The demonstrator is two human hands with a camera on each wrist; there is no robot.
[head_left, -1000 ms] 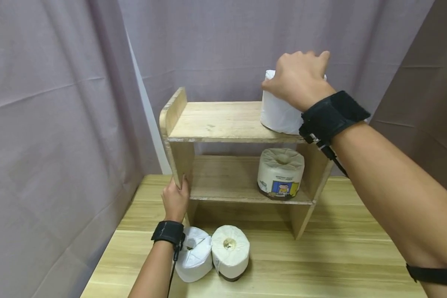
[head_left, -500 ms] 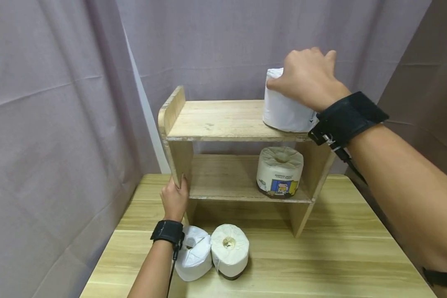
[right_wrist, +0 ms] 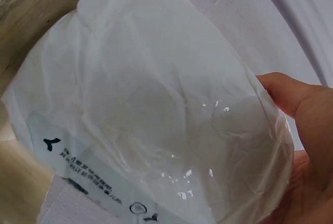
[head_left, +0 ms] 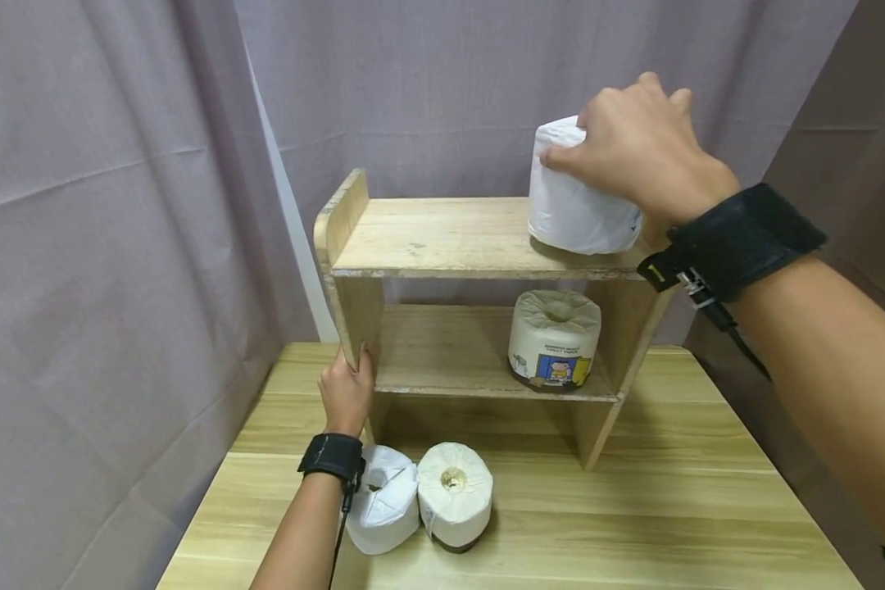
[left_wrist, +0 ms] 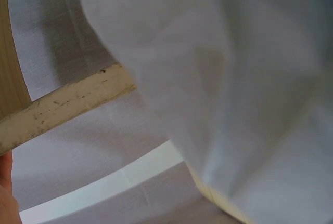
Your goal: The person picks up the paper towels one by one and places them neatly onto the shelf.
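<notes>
My right hand [head_left: 645, 152] grips a white plastic-wrapped toilet roll [head_left: 578, 209] from above, thumb on its near left side. The roll is tilted, its lower edge a little above the top board of the wooden shelf [head_left: 442, 238]. Dark print shows on its wrapper [right_wrist: 88, 177] in the right wrist view. With my left hand [head_left: 347, 393] I hold the shelf's left side panel, thumb on the inner face. A white roll [head_left: 383, 524] beside that wrist fills much of the left wrist view. Next to it stands a cream toilet roll [head_left: 456, 496].
Another cream roll [head_left: 555, 344] with a cartoon print stands on the middle board, toward the right. The shelf stands on a wood-grain table [head_left: 634, 524]. Grey curtains [head_left: 442, 98] hang behind and at the left. Cables run from both wrist straps.
The white roll in my right hand has risen off the top board, shifted slightly right and tilted. My left hand has kept its hold on the side panel.
</notes>
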